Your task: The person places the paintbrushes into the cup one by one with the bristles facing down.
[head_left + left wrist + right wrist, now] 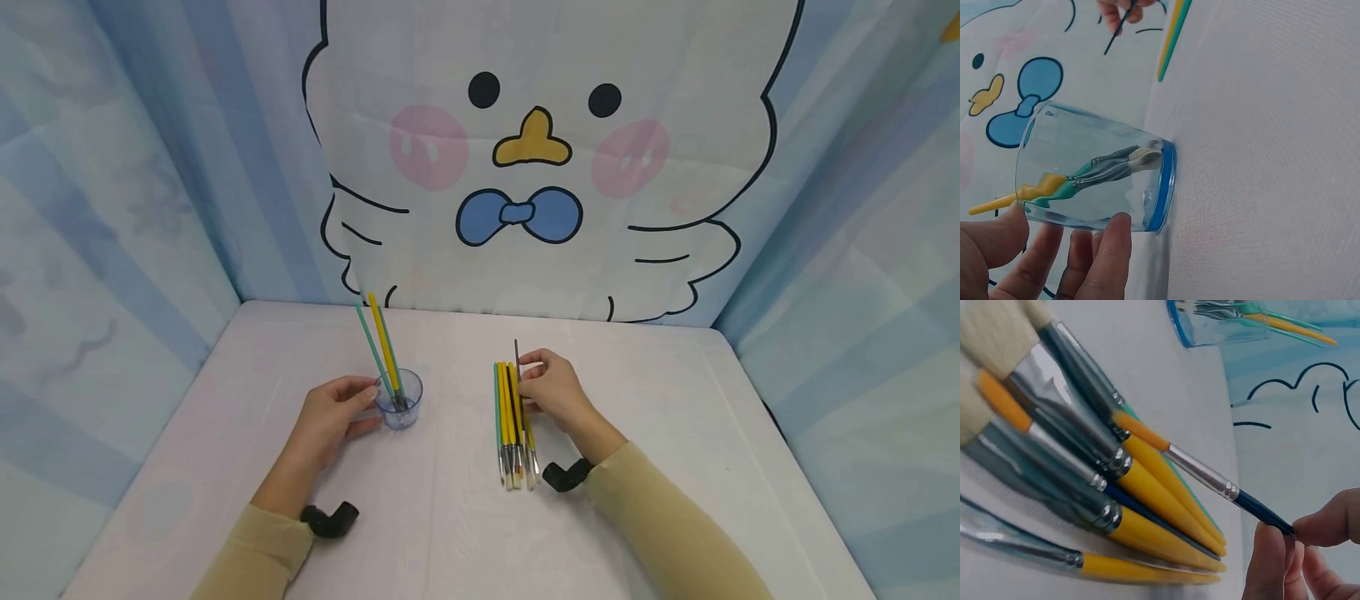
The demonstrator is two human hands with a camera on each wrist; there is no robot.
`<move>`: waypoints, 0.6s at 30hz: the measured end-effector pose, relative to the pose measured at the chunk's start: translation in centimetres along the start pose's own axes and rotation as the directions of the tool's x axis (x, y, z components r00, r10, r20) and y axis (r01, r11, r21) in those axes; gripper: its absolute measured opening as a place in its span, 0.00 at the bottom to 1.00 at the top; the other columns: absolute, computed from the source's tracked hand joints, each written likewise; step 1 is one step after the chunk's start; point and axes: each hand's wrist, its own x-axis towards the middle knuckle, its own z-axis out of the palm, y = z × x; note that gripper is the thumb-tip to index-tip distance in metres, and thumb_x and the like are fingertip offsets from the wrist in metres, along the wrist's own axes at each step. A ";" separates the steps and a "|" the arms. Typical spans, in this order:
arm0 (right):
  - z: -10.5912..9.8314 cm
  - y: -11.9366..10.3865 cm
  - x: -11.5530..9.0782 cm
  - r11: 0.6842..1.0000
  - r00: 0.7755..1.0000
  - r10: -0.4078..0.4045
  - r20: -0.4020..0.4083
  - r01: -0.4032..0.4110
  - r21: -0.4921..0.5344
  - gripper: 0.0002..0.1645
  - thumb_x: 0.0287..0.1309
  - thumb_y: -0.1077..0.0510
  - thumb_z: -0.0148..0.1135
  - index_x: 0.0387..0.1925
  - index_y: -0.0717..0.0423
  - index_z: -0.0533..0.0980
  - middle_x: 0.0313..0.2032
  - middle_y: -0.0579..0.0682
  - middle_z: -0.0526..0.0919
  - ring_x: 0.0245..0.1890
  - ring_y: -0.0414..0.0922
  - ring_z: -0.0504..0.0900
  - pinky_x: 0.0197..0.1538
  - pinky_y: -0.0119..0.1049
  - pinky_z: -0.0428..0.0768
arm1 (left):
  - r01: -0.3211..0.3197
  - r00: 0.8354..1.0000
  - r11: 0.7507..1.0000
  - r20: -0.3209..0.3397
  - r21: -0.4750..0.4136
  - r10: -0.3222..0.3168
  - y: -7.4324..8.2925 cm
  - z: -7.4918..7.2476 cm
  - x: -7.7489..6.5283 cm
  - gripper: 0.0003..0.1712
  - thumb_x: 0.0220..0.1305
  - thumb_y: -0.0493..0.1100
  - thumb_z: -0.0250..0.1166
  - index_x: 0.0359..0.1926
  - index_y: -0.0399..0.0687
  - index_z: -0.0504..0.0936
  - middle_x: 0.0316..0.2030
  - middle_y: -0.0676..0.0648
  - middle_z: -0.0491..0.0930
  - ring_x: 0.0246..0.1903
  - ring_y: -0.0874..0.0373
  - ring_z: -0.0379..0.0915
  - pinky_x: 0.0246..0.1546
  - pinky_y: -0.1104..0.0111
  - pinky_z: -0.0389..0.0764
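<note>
On the left, my left hand (330,417) holds the side of a clear cup (1100,134) with a blue base, thumb near its rim and fingers along its wall. Standing in the cup, bristles down, are a yellow paintbrush (381,337) and two green ones (367,337). Over the right side of the table, my right hand (558,396) pinches a thin dark-handled paintbrush (1200,469) with orange bristles, its tip pointing down. Beneath it lies a row of paintbrushes (506,408) with yellow, green and dark handles, bristles toward me.
The white-covered table (442,517) stretches out under both hands. A curtain (540,267) printed with a cartoon bird hangs at its back edge, and blue-striped curtains (112,208) close off the sides. Each wrist wears a black mount (330,521).
</note>
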 end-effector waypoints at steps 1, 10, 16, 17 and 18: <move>0.1 -0.1 0.0 1.000 1.000 -0.008 0.000 0.008 0.009 0.28 0.60 0.71 0.68 0.61 0.55 0.77 0.36 0.50 0.78 0.31 0.45 0.79 0.28 0.34 0.88 | 0.002 1.000 1.000 -0.002 0.002 -0.002 0.0 0.0 0.0 0.22 0.79 0.41 0.66 0.68 0.37 0.79 0.57 0.41 0.80 0.51 0.58 0.82 0.51 0.65 0.94; 1.4 -1.3 -0.3 0.996 0.999 -0.049 0.006 0.049 0.068 0.28 0.60 0.72 0.67 0.61 0.53 0.77 0.37 0.51 0.79 0.33 0.46 0.80 0.30 0.34 0.89 | 0.014 1.000 1.000 -0.008 0.009 -0.014 0.0 0.1 0.0 0.23 0.78 0.42 0.66 0.68 0.38 0.79 0.58 0.41 0.80 0.52 0.57 0.81 0.51 0.64 0.94; 2.2 -2.6 -0.7 0.991 0.995 -0.096 0.012 0.094 0.097 0.28 0.61 0.71 0.67 0.62 0.54 0.76 0.38 0.51 0.78 0.34 0.48 0.80 0.33 0.38 0.92 | 0.012 1.000 1.000 -0.005 0.014 -0.012 0.0 0.0 0.0 0.23 0.78 0.42 0.67 0.68 0.38 0.79 0.59 0.40 0.80 0.52 0.56 0.81 0.52 0.64 0.94; 2.3 -2.9 -0.7 0.989 0.994 -0.108 0.011 0.106 0.104 0.28 0.61 0.71 0.67 0.61 0.54 0.76 0.38 0.51 0.78 0.34 0.48 0.80 0.33 0.39 0.92 | 0.011 1.000 1.000 -0.004 0.016 -0.011 0.0 0.0 0.1 0.23 0.78 0.43 0.66 0.68 0.38 0.79 0.60 0.40 0.80 0.53 0.56 0.81 0.52 0.64 0.94; 2.4 -3.2 -0.7 0.987 0.993 -0.120 0.010 0.118 0.109 0.27 0.61 0.71 0.67 0.61 0.53 0.76 0.38 0.51 0.78 0.34 0.48 0.79 0.34 0.40 0.93 | 0.012 1.000 1.000 -0.004 0.017 -0.012 0.0 0.0 0.1 0.23 0.78 0.43 0.66 0.68 0.39 0.79 0.60 0.39 0.79 0.53 0.55 0.81 0.52 0.64 0.94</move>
